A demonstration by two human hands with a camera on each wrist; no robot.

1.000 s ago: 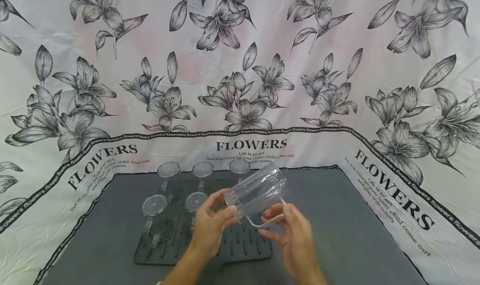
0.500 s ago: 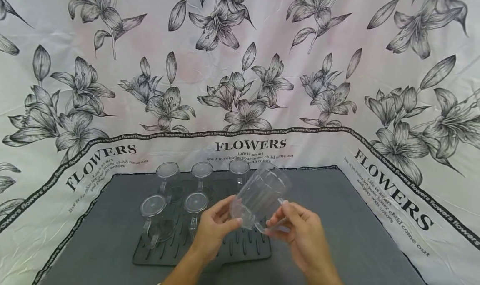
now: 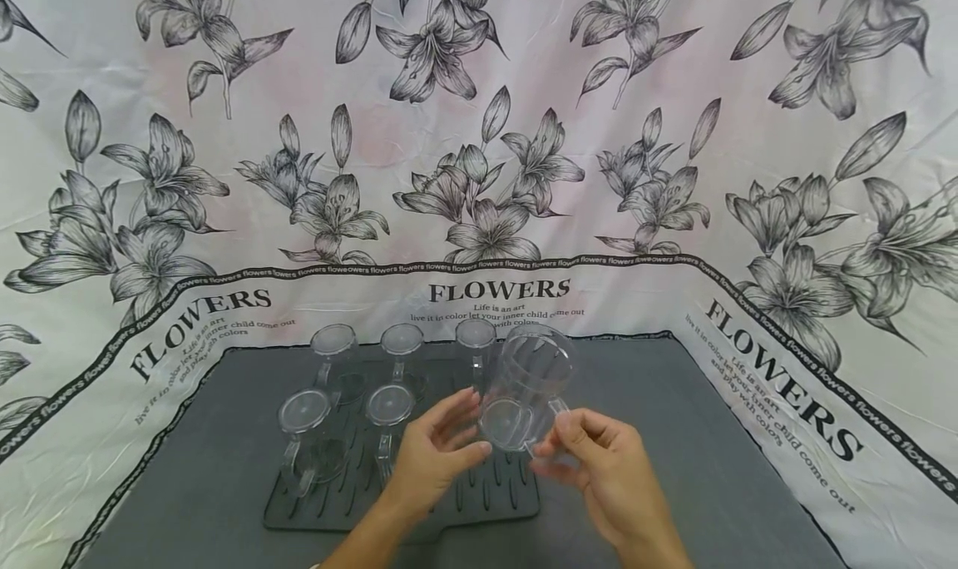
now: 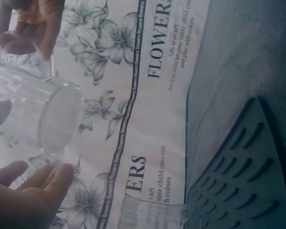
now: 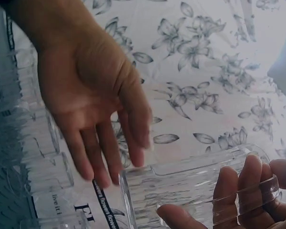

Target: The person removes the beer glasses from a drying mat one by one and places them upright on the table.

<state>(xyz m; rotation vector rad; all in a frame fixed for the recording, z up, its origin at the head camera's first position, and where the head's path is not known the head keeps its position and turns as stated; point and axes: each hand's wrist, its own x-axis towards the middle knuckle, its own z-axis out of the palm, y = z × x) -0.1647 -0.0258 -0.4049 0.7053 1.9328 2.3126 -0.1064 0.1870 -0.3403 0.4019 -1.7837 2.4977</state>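
Note:
My right hand (image 3: 609, 469) grips the handle of a clear mug (image 3: 527, 386), held tilted above the drying mat's right side. In the right wrist view, the fingers of my right hand (image 5: 245, 191) curl through the handle. My left hand (image 3: 434, 452) is beside the lower end of the mug, thumb and fingers spread. The left wrist view shows a small gap between the fingers of my left hand (image 4: 33, 186) and the thick end of the mug (image 4: 62, 119). Several similar mugs stand upside down on the mat, including one at front left (image 3: 305, 415) and another behind it (image 3: 334, 348).
A dark ridged drying mat (image 3: 344, 502) lies on the grey tabletop (image 3: 674, 469). Its back right mug (image 3: 476, 336) is close behind the held one. White floral cloth (image 3: 636, 294) borders the table at the back and sides.
The mug has turned in my right hand from leaning right to more upright, its lower end shifting right. My left hand has let go of that end and its fingers have spread.

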